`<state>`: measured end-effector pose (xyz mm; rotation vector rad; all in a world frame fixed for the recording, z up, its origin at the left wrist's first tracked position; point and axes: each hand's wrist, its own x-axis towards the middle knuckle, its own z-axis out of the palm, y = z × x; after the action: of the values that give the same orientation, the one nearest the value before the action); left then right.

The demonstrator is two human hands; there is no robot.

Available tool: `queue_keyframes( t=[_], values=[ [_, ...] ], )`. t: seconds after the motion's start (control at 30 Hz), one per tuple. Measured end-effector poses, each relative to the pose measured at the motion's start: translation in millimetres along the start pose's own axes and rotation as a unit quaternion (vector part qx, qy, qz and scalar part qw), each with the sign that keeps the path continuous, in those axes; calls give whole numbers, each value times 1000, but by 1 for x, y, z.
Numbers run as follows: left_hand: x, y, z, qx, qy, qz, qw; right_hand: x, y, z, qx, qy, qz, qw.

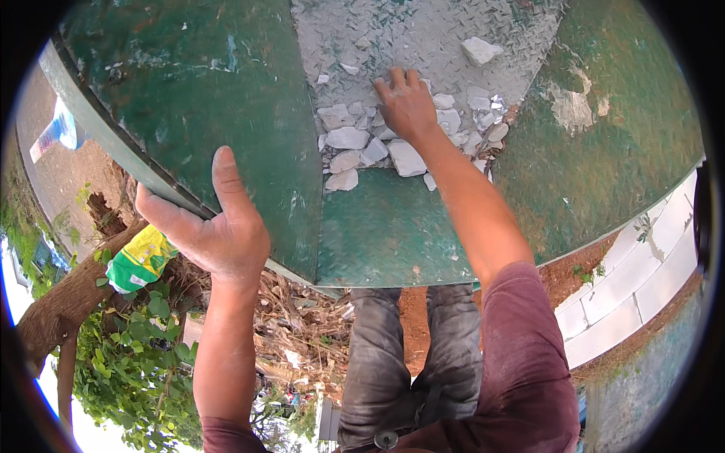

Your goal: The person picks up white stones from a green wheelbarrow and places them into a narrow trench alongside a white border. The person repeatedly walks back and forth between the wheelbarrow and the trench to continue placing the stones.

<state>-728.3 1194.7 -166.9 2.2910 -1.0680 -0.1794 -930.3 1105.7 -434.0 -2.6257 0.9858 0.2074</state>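
Observation:
My left hand (219, 226) grips the edge of a green metal bed (219, 98). Its thumb lies over the inner face and its fingers go round the outer side, partly hidden. On the bed's dusty grey patterned floor (423, 34) lie several broken white chunks of rubble (347, 138), bunched toward the near side. My right hand (408, 106) reaches into them, palm down, fingers apart, fingertips on the dust just past the heap. No chunk shows in its grasp; what lies under the palm is hidden. A separate larger chunk (481, 51) sits farther right.
A tree trunk (57, 317) and leafy branches stand at the lower left, with a yellow-green plastic packet (142, 259) by the trunk. Dry litter (302, 325) covers the ground below the bed. A low white block wall (627, 279) runs along the right.

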Motion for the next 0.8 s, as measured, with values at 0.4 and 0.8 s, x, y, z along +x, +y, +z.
queue_keyframes(
  t=[0.4,0.8],
  values=[
    [-62,25,25,162,48,272,947,-29,119,-63,-48,230,114,965],
    [-147,-116,229,202,-304,-85,927,-144,43,1,230,25,133,964]
  ],
)
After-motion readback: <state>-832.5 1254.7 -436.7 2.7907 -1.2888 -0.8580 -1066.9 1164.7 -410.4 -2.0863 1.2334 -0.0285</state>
